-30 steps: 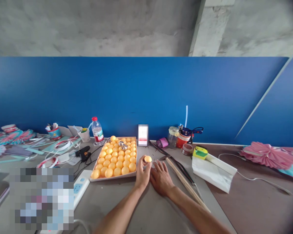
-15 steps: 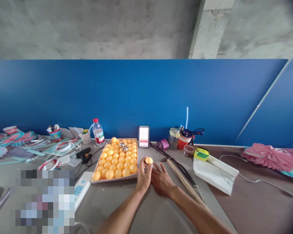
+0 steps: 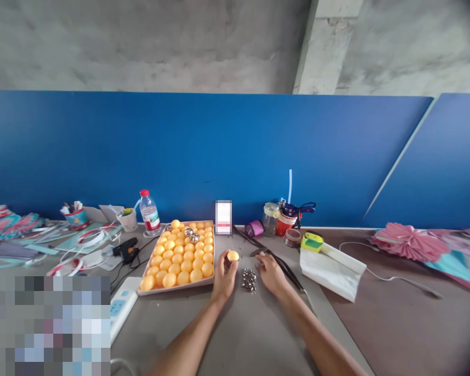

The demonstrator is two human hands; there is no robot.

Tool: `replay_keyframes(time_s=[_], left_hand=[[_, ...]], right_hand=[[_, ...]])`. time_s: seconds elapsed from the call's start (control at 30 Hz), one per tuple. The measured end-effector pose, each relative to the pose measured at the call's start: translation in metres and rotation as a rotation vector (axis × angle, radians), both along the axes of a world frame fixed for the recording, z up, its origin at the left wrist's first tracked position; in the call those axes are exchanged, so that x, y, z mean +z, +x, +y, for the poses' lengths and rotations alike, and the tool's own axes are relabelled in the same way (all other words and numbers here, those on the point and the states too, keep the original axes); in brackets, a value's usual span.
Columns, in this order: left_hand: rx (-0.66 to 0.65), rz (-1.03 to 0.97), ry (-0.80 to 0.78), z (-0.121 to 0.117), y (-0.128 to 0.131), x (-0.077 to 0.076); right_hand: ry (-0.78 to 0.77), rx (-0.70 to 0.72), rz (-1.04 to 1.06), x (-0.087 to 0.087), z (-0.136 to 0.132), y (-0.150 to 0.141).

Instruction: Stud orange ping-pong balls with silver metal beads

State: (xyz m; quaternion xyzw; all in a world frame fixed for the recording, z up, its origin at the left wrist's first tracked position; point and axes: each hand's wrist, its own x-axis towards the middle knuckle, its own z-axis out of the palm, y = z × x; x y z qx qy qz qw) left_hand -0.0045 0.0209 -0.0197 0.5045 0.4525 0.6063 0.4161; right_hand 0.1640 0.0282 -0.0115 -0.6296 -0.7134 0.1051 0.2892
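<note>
My left hand (image 3: 224, 278) is closed around an orange ping-pong ball (image 3: 233, 256), whose lower side looks dark and shiny between the fingers. A small pile of silvery thumbtacks (image 3: 249, 280) lies on the table between my hands. Just right of the pile, my right hand (image 3: 271, 272) rests low with its fingers bent together; whatever the fingertips hold is too small to make out. Left of my hands, a shallow box (image 3: 176, 288) is filled with rows of orange ping-pong balls (image 3: 184, 265), and a few silver-covered balls (image 3: 194, 238) sit on top.
A black-handled tool (image 3: 284, 265) lies beyond my right hand. At the back stand a blurred phone-like panel (image 3: 223, 216), a glass jar (image 3: 271, 219), a red cup (image 3: 285, 224) and a bottle (image 3: 150, 214). A power strip (image 3: 121, 308) and glue gun (image 3: 126, 250) are left; a white roll (image 3: 332, 271) right.
My right hand has lifted off the thumbtacks and moved right, its spread fingers now bent, uncovering the pile. My left hand keeps the ball in nearly the same place. The view has turned slightly right.
</note>
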Motion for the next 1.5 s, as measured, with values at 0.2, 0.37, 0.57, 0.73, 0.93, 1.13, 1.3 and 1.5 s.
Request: replay_keyframes(time_s=[0.2, 0.37, 0.57, 0.73, 0.93, 1.13, 1.3, 1.5], left_hand=[[-0.081, -0.116, -0.041, 0.004, 0.0, -0.004], [-0.132, -0.216, -0.086, 0.0, 0.003, 0.002], [-0.185, -0.24, -0.161, -0.005, 0.0, 0.007], [-0.235, -0.299, -0.189, -0.003, -0.004, 0.002], [-0.289, -0.318, -0.199, -0.005, -0.004, 0.004], [-0.289, -0.403, -0.266, -0.008, -0.002, 0.014], [-0.299, -0.4, -0.281, -0.009, -0.002, 0.016], [-0.312, -0.399, -0.27, -0.008, -0.002, 0.016]], right_hand=[[-0.064, 0.077, -0.067, -0.007, 0.0, -0.014], [-0.061, 0.099, -0.078, -0.005, -0.003, -0.02], [-0.045, 0.15, -0.053, -0.006, 0.002, -0.013], [-0.099, 0.273, -0.041, -0.002, -0.001, -0.008], [-0.119, 0.209, -0.035, -0.002, -0.004, -0.014], [-0.064, 0.182, 0.163, -0.012, 0.001, -0.014], [0.08, 0.164, 0.355, -0.008, 0.002, -0.013], [0.005, 0.154, 0.453, -0.006, 0.001, -0.013]])
